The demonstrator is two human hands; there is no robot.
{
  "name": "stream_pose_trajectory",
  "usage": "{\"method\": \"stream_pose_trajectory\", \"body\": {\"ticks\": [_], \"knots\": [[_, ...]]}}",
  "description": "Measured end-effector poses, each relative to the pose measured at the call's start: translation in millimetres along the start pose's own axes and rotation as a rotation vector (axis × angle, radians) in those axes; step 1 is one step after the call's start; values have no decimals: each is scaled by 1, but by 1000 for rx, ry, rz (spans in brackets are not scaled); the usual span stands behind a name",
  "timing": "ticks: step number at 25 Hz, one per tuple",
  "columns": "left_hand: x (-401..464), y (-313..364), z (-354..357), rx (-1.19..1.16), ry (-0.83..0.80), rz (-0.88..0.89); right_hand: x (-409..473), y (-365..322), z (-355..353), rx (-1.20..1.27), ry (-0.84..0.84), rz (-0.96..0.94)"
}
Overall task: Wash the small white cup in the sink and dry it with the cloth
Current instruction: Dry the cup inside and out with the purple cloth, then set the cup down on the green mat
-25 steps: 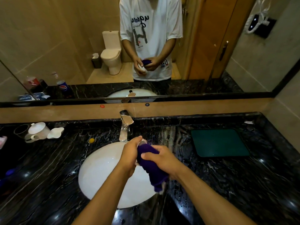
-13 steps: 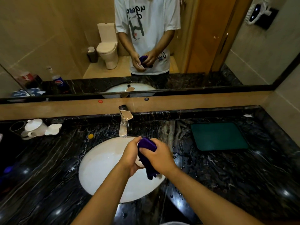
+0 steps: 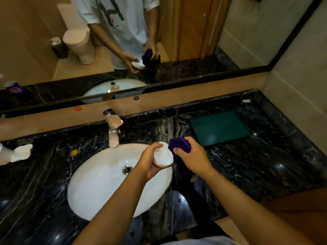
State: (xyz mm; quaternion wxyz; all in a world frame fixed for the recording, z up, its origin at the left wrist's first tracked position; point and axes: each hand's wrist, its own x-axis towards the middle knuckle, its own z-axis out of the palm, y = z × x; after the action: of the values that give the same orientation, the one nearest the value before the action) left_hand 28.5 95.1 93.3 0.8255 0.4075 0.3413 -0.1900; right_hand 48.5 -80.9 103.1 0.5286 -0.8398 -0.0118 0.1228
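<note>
Above the black marble counter (image 3: 247, 167), over the right rim of the white sink (image 3: 99, 183): left hand (image 3: 150, 165) wraps the small white cup (image 3: 163, 156), fingers curled behind it. Right hand (image 3: 193, 159) clamps the purple cloth (image 3: 179, 145), touching the cup's right edge.

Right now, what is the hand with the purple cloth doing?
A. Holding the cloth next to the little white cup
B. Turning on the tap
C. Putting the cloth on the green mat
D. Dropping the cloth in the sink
A: the right hand grips the purple cloth right beside the small white cup, which the left hand holds above the edge of the sink.
</note>
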Motion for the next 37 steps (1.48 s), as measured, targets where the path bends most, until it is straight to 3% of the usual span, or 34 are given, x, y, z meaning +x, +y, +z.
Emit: {"method": "stream_pose_trajectory", "body": {"ticks": [5, 10, 15, 23, 26, 28, 31, 37], "knots": [[48, -16, 57, 67, 89, 39, 40, 44, -61, 188, 253, 153], [101, -33, 115, 260, 219, 74, 104, 90, -148, 106, 380, 195], [154, -45, 169, 321, 283, 114, 186, 135, -211, -179, 414, 149], [184, -47, 188, 261, 349, 112, 227, 179, -214, -333, 256, 254], [187, -45, 190, 256, 356, 128, 217, 172, -214, -432, 365, 123], [187, -45, 193, 227, 359, 128, 205, 158, -205, -248, 266, 8], [188, -46, 200, 209, 310, 135, 182, 136, -178, -8, -162, 59], [196, -50, 201, 202, 306, 171, 183, 143, -160, 20, -62, 95]]}}
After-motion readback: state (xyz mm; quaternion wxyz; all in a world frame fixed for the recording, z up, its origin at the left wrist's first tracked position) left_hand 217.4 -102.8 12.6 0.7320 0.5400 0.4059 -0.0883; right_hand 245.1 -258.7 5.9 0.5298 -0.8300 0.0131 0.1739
